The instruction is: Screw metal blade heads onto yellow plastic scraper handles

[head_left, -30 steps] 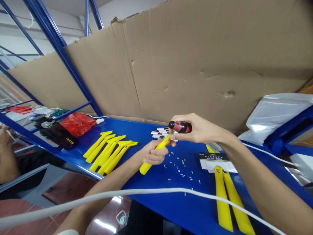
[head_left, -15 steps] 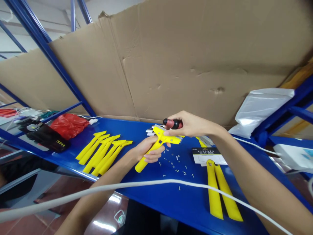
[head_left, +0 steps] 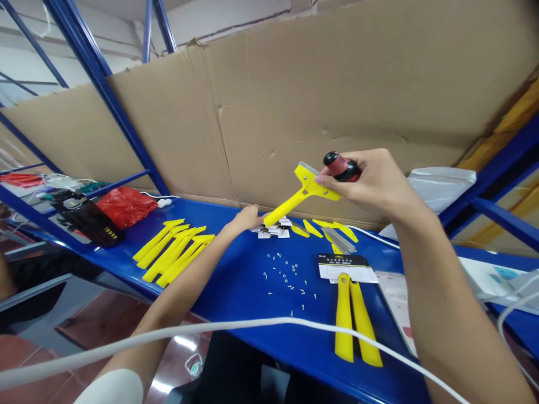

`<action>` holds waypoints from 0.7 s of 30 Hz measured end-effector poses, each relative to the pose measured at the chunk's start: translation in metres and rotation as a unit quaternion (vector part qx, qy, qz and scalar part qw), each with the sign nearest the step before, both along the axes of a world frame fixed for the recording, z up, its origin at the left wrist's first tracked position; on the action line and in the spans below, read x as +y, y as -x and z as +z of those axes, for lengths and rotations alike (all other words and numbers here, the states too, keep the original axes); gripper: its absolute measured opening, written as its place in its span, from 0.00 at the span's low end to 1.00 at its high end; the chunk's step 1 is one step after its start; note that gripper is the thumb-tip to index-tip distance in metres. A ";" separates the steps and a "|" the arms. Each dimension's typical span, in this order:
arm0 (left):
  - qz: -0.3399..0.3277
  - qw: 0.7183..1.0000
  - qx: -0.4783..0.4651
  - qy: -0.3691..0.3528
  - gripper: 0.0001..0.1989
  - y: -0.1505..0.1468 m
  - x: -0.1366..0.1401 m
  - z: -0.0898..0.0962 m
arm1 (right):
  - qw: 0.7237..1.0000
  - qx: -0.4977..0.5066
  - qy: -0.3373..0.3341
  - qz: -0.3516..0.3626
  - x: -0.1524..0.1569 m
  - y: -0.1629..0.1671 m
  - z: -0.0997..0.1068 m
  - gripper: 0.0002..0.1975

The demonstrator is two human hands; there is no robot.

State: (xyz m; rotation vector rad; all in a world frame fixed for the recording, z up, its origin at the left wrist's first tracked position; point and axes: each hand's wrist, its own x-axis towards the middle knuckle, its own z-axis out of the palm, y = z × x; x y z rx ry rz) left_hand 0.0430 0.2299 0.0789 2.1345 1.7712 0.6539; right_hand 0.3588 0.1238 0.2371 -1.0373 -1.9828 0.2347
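My right hand (head_left: 370, 177) is closed around a red and black screwdriver (head_left: 337, 163) and pinches the head of a yellow scraper (head_left: 290, 206). Two screws show on the scraper's head, and its handle slants down to the left. My left hand (head_left: 246, 217) reaches to the back of the table, at a pile of small white and black packets (head_left: 273, 229). Its fingers are mostly hidden, so I cannot see whether they grip one. Loose screws and nuts (head_left: 290, 275) lie scattered on the blue table (head_left: 240, 297).
Several yellow scraper handles (head_left: 168, 247) lie in a row at left. Two more handles (head_left: 344, 325) lie at right below a printed card (head_left: 347, 269). Yellow pieces and metal strips (head_left: 343, 241) lie behind. A white cable (head_left: 261, 322) crosses in front; cardboard (head_left: 315, 101) walls the back.
My left hand has let go of the scraper's handle and moved back to the packets. My right hand has lifted the scraper and screwdriver up and to the right. The view has shifted slightly.
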 end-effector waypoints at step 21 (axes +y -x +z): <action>-0.018 0.986 -0.105 -0.131 0.15 0.037 -0.031 0.000 | 0.988 0.050 -0.139 -0.055 -0.009 -0.006 0.006 0.15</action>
